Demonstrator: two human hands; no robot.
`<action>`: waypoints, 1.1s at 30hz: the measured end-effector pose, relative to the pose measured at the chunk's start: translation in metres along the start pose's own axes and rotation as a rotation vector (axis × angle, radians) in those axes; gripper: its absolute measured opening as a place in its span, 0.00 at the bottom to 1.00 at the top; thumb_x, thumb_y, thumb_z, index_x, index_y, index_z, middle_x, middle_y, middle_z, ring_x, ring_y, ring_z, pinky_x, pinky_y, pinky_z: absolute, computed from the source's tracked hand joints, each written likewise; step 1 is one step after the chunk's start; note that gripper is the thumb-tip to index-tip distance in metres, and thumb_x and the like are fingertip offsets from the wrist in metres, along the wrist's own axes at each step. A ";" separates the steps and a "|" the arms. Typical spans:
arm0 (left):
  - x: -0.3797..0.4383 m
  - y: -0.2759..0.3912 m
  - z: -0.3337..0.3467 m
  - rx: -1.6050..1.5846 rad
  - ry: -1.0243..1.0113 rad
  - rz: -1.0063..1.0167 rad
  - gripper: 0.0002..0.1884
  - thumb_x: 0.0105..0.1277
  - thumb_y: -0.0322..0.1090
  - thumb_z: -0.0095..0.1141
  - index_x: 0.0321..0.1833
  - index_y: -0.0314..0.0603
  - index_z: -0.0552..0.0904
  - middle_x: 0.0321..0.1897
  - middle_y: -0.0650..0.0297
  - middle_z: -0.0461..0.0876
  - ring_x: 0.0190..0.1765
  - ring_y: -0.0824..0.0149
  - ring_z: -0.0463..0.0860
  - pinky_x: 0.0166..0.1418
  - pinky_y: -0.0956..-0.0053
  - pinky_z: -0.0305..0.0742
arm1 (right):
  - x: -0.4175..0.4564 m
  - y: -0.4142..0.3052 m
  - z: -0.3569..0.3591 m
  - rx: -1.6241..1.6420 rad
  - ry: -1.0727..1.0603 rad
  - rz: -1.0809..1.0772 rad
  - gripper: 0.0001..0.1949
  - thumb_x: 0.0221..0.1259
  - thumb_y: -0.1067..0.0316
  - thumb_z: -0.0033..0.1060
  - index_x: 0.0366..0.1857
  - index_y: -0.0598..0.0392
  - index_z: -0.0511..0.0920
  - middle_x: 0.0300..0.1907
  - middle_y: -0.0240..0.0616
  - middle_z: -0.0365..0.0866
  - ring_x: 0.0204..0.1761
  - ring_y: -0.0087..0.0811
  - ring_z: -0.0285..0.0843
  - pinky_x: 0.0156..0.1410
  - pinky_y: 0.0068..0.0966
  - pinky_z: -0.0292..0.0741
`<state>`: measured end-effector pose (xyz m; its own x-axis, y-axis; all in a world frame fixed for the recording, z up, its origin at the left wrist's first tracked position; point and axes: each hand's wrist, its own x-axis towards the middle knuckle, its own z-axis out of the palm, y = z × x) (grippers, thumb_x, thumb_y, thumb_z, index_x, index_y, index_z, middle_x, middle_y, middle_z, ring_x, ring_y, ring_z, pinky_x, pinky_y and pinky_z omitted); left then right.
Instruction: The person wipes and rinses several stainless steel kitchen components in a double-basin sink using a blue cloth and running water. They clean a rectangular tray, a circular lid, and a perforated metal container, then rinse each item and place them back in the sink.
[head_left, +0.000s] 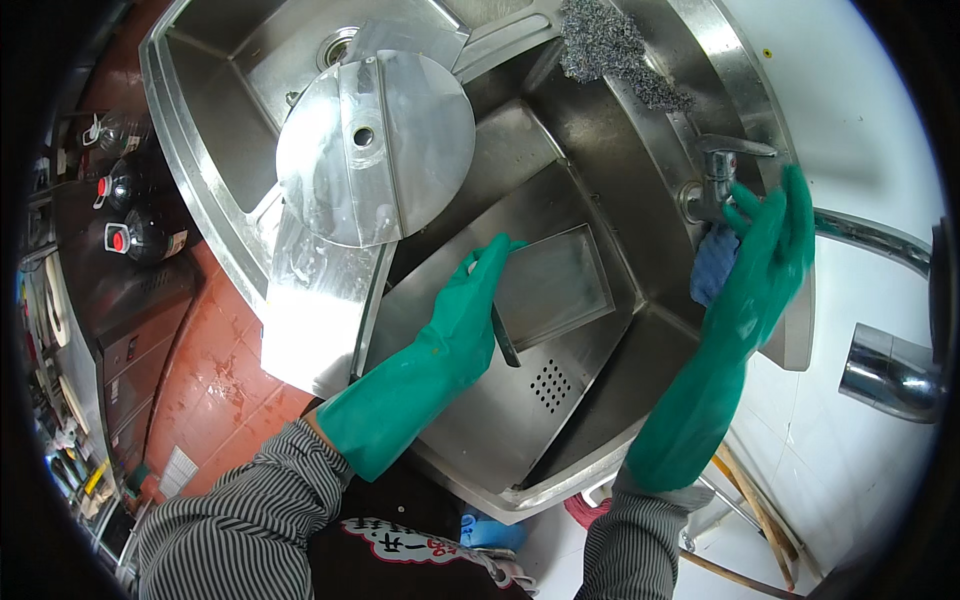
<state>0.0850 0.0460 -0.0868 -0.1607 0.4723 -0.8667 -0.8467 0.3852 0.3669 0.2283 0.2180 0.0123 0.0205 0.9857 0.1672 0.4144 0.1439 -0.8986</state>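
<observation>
Green rubber gloves cover both of my hands. My left hand (469, 315) grips the edge of a shallow rectangular metal tray (555, 289) over the right basin of a steel sink. Beneath it lies a larger steel panel (480, 431) with a cluster of small holes. My right hand (765, 247) is raised beside the chrome mixer tap (721, 169), fingers extended, holding nothing that I can see. A blue cloth (712, 262) hangs by the tap, partly behind that glove. A round metal disc (427, 142) with a central hole rests across the sink divider.
A steel panel (319, 307) lies under the disc. Grey scouring mesh (615, 56) sits on the sink's back ledge. The left basin has a drain (337, 49). Large dark bottles (154, 236) stand at the left above a red tiled floor (217, 352). Wooden poles (761, 510) lean at lower right.
</observation>
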 end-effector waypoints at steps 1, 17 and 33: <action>-0.002 0.002 0.000 -0.034 -0.029 -0.020 0.25 0.79 0.53 0.54 0.68 0.42 0.80 0.64 0.60 0.80 0.65 0.65 0.78 0.71 0.68 0.73 | 0.013 0.002 0.013 0.095 -0.003 -0.022 0.25 0.76 0.55 0.61 0.69 0.57 0.74 0.58 0.46 0.83 0.48 0.30 0.86 0.57 0.26 0.82; -0.007 -0.001 -0.011 0.025 -0.087 -0.066 0.19 0.74 0.57 0.60 0.56 0.55 0.85 0.62 0.65 0.74 0.67 0.65 0.71 0.71 0.64 0.68 | 0.118 0.023 0.025 -0.163 -0.552 0.228 0.18 0.80 0.51 0.54 0.51 0.57 0.80 0.38 0.36 0.88 0.28 0.16 0.71 0.35 0.15 0.72; -0.006 0.020 0.045 -0.143 -0.082 0.049 0.17 0.76 0.54 0.59 0.57 0.52 0.84 0.55 0.67 0.81 0.59 0.70 0.77 0.63 0.69 0.73 | 0.120 0.038 0.029 -0.243 -0.485 0.167 0.20 0.80 0.46 0.53 0.53 0.53 0.83 0.39 0.29 0.89 0.35 0.15 0.74 0.38 0.14 0.67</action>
<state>0.0915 0.0868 -0.0594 -0.1665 0.5530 -0.8164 -0.9036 0.2459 0.3508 0.2203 0.3445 -0.0132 -0.2925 0.9292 -0.2257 0.6403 0.0150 -0.7680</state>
